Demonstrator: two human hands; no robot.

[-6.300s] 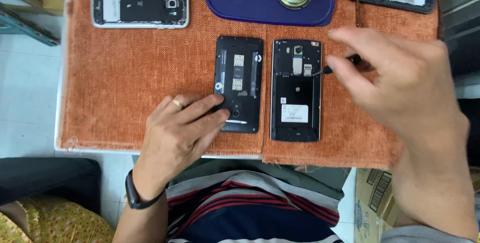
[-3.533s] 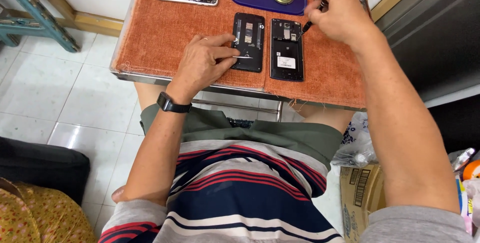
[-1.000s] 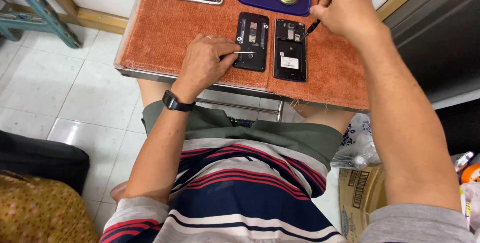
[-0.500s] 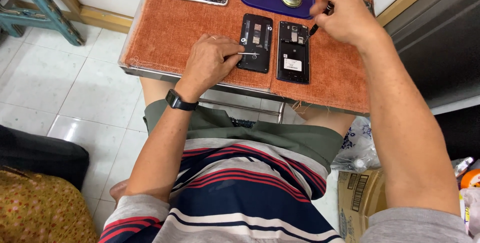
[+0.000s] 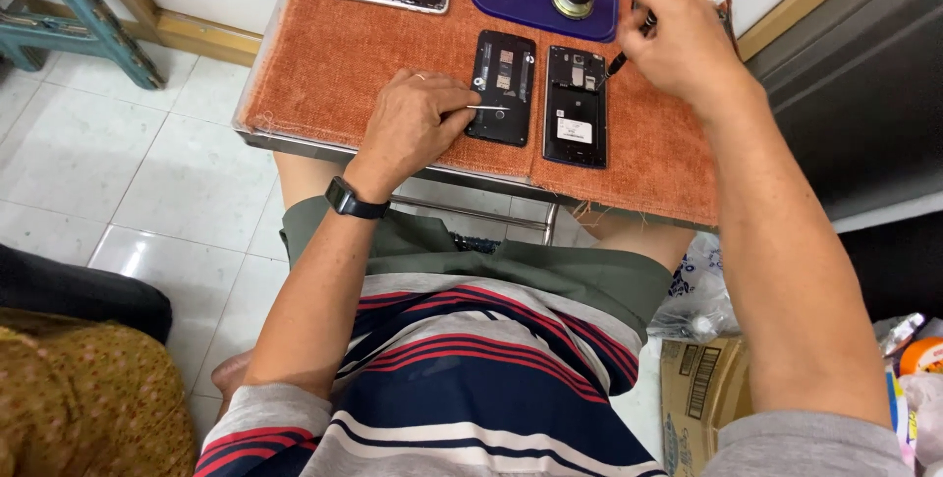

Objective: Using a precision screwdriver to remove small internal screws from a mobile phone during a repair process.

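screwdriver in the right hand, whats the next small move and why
Probably lower the screwdriver tip onto the right phone. The right hand holds it just over that opened phone's top edge, not yet touching, while the left hand rests by the left phone, pinching tweezers.

We see the left hand (image 5: 413, 123) lying palm down, thumb and forefinger pinched together; its wrist is bent slightly. The right hand (image 5: 678, 40) hovers raised, fingers curled closed, forearm stretched forward.
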